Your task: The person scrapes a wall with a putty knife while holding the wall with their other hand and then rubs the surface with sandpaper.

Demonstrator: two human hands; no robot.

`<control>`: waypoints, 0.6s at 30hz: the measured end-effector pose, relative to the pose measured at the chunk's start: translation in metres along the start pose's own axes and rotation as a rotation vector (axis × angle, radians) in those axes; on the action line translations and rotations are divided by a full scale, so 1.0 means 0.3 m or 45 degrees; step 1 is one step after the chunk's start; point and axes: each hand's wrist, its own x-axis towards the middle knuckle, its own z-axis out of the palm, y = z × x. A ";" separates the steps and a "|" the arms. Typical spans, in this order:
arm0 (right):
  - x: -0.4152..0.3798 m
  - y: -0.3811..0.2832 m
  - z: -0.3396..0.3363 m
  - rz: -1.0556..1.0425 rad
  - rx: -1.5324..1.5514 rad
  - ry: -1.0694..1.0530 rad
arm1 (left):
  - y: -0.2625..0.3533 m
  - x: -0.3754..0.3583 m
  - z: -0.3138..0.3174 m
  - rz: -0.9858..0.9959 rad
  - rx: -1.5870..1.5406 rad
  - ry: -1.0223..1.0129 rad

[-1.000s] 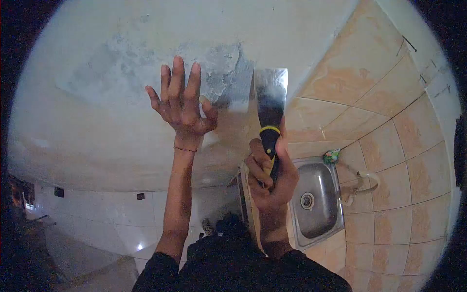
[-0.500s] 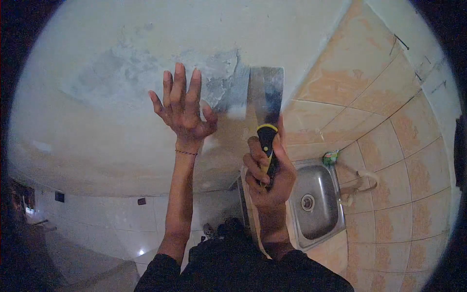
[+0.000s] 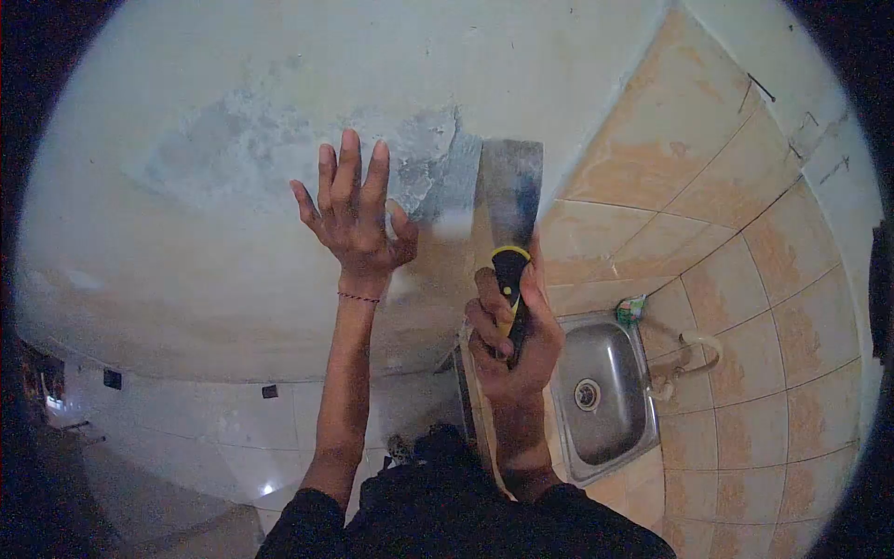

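Observation:
My left hand [image 3: 356,224] is raised with its fingers spread, in front of a rough grey patch [image 3: 223,144] on the pale wall [image 3: 372,47]. Nothing is in it; whether it touches the wall I cannot tell. In my right hand [image 3: 517,345] is a wide scraper, gripped by its black and yellow handle, with its flat metal blade [image 3: 512,186] pointing up. The blade is at the right end of the patch, beside a strip of flaking paint [image 3: 453,172].
A steel sink [image 3: 605,396] with a pale tap [image 3: 694,349] lies at the lower right, and a green packet [image 3: 630,309] sits at its corner. Orange-patterned tiles [image 3: 736,373] cover the wall on the right. White tiles [image 3: 205,419] show at the lower left.
The view has shifted slightly, so the wall, sink and hands sit a little differently in it. My right hand still holds the scraper and my left fingers remain spread.

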 end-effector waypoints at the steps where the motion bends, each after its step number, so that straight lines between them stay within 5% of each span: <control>1: -0.001 0.000 -0.005 0.006 -0.011 0.018 | 0.001 -0.001 0.000 0.002 -0.006 0.005; 18: -0.012 0.012 -0.045 0.032 0.065 -0.041 | 0.000 -0.002 -0.007 -0.011 -0.021 0.001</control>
